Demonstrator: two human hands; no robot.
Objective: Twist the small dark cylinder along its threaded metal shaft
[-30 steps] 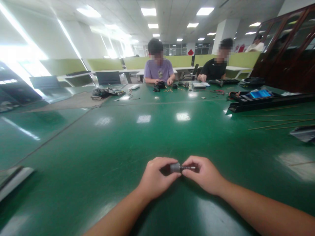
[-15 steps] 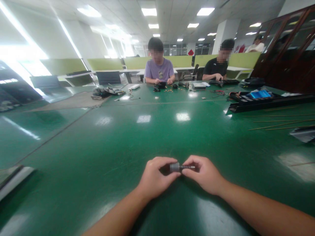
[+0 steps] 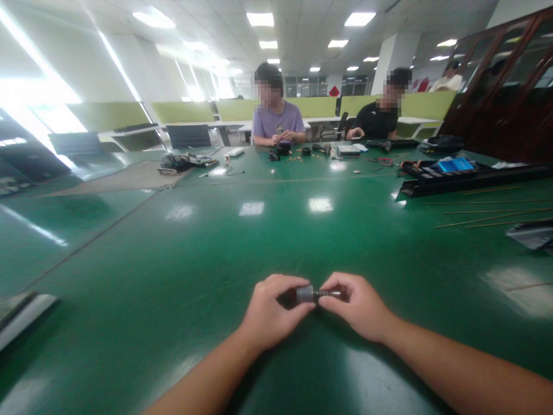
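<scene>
Just above the green tabletop, in the lower middle of the head view, my two hands meet at a small metal piece. Its left part is a thick grey cylinder (image 3: 305,294), pinched between the thumb and fingers of my left hand (image 3: 272,308). From its right end, in line with it, runs a thin dark ridged rod (image 3: 323,293). The thumb and fingertips of my right hand (image 3: 358,305) close round that rod. Whether rod and cylinder are one part I cannot tell.
The green table (image 3: 207,248) stretches far ahead. At right lie a black tray (image 3: 466,184) with a blue item, and thin rods (image 3: 492,212). A grey-edged object (image 3: 26,323) is at left. Two people sit opposite, among small parts and a cluttered pile (image 3: 184,161).
My hands keep the same hold on the metal piece, with hardly any movement. Across the table, the person in purple has raised their hands, and the person in black has shifted theirs.
</scene>
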